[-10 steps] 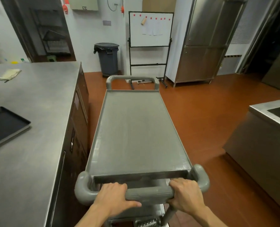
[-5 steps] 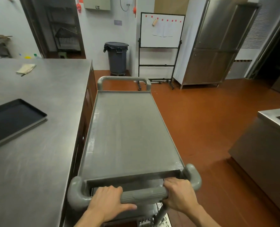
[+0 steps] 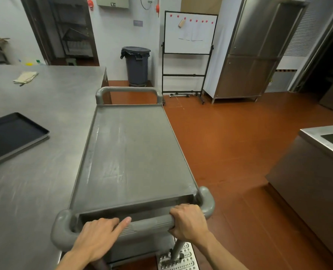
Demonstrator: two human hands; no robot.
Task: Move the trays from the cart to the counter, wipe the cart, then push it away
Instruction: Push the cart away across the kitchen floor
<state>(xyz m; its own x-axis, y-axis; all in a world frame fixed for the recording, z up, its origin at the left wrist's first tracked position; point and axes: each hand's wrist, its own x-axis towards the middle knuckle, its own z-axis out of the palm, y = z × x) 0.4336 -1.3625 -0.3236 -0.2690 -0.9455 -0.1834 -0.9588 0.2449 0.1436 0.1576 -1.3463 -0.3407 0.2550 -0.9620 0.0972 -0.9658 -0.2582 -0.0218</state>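
Note:
A grey cart (image 3: pixel 131 152) with a bare top shelf stands in front of me, alongside the steel counter (image 3: pixel 35 191) on the left. Both hands are on its near handle (image 3: pixel 152 224). My left hand (image 3: pixel 101 236) lies over the handle's left part with its fingers curled round the bar and the thumb stretched along it. My right hand (image 3: pixel 188 221) grips the handle's right end. A dark tray (image 3: pixel 10 136) lies on the counter at the left edge of view.
A folded cloth (image 3: pixel 25 77) lies far back on the counter. A grey bin (image 3: pixel 136 65), a whiteboard stand (image 3: pixel 187 53) and a steel cabinet (image 3: pixel 249 55) stand beyond the cart. Another steel counter with a sink (image 3: pixel 321 145) is on the right, across open brown floor (image 3: pixel 230 143).
The cart has rolled forward along the counter; the tray and cloth have slid right and nearer in view. Both hands stay on the handle.

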